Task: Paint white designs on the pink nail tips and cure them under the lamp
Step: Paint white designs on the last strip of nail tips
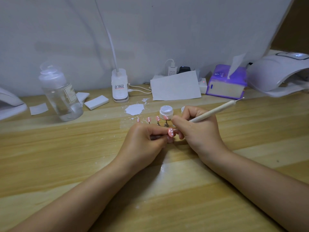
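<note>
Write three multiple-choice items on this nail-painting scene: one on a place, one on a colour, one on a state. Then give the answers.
1. Where does the purple tissue box stand?
A. back right
B. back left
C. front centre

2. What colour are the dots on the nail tip being held?
A. black
B. white
C. blue

3. What state is the small jar in?
A. lidded
B. tipped over
C. open, upright

Answers: A, it sits beside the curing lamp; B, white marks show on pink; C, its white contents show behind the right hand, which grips the pen.

clear bottle (pixel 61 93) label: only "JM" legible; clip lamp base (pixel 119 85) sticker print too blurred to read
</note>
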Demonstrator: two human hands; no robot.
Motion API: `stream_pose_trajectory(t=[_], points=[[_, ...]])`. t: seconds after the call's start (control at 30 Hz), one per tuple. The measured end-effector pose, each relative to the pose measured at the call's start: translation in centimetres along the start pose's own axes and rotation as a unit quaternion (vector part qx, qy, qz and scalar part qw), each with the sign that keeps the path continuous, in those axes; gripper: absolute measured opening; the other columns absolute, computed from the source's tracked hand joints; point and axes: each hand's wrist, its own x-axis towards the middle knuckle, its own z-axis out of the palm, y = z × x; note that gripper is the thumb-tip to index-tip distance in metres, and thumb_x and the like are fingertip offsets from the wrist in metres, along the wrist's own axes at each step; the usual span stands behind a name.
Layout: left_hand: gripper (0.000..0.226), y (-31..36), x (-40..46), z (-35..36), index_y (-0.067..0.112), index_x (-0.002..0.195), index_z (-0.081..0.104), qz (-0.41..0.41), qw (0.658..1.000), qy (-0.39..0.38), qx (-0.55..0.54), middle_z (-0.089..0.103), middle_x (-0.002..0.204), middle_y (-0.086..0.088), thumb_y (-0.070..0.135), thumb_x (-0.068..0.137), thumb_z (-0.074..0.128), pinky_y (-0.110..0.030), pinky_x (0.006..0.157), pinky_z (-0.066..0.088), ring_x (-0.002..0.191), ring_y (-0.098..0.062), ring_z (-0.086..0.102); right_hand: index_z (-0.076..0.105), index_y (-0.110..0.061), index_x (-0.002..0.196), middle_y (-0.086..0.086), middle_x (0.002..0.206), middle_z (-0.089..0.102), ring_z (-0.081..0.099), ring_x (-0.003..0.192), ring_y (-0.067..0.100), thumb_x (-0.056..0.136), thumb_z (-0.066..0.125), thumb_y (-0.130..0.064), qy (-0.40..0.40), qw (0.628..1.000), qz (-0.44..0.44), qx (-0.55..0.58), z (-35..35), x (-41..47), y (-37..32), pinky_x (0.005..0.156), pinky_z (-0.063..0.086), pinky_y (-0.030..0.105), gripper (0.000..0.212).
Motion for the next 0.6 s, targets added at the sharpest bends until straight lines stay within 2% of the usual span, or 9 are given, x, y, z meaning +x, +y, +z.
stream_pose_trajectory(t=[0.33, 0.47, 0.6], points=[[0.025, -0.11, -0.01, -0.01, 0.019, 0.079, 0.074, 0.010, 1.000, -0.006, 0.008, 0.072, 0.081, 0.011, -0.004, 0.080, 0.063, -0.017, 0.069, 0.051, 0.070, 0.009, 0.059, 0.035, -0.008, 0.046, -0.006, 0.027, 0.039, 0.040, 0.026, -0.001, 0.075, 0.055, 0.015, 0.001, 1.000, 0.006, 0.006, 0.08, 0.01, -0.05, 0.034, 0.029, 0.008, 0.041], [0.028, -0.15, 0.09, -0.03, 0.022, 0.077, 0.073, 0.020, 1.000, -0.006, 0.014, 0.070, 0.082, 0.017, -0.004, 0.080, 0.063, -0.011, 0.067, 0.049, 0.070, 0.015, 0.057, 0.035, -0.009, 0.046, -0.006, 0.027, 0.040, 0.040, 0.026, -0.001, 0.075, 0.054, 0.016, -0.006, 1.000, 0.010, 0.012, 0.09, -0.04, -0.10, 0.034, 0.030, 0.008, 0.043], [0.023, -0.28, 0.07, 0.02, 0.018, 0.083, 0.075, 0.018, 1.000, -0.002, 0.014, 0.071, 0.082, 0.016, -0.003, 0.080, 0.064, -0.015, 0.068, 0.050, 0.070, 0.014, 0.057, 0.035, -0.009, 0.045, -0.006, 0.027, 0.039, 0.040, 0.027, 0.000, 0.073, 0.056, 0.010, 0.023, 1.000, 0.012, 0.006, -0.04, 0.17, 0.23, 0.037, 0.033, 0.009, 0.039]])
